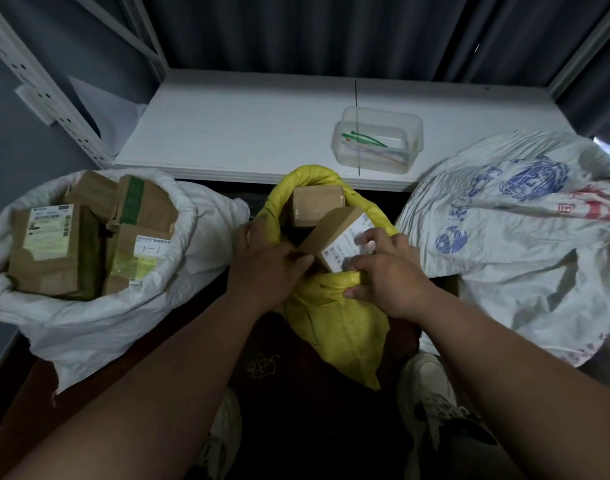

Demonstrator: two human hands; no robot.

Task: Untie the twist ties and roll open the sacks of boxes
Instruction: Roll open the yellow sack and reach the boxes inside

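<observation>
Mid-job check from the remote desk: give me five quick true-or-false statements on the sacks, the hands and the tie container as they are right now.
1. The yellow sack is open, with boxes showing inside. True.
2. The right hand rests flat on the white shelf. False: it grips the yellow sack's near rim.
3. The white sack on the left is tied shut. False: its mouth is rolled open, showing cardboard boxes.
4. The clear container on the shelf holds coloured ties. True.
5. The left hand is at the printed sack on the right. False: it is at the yellow sack's rim.
</observation>
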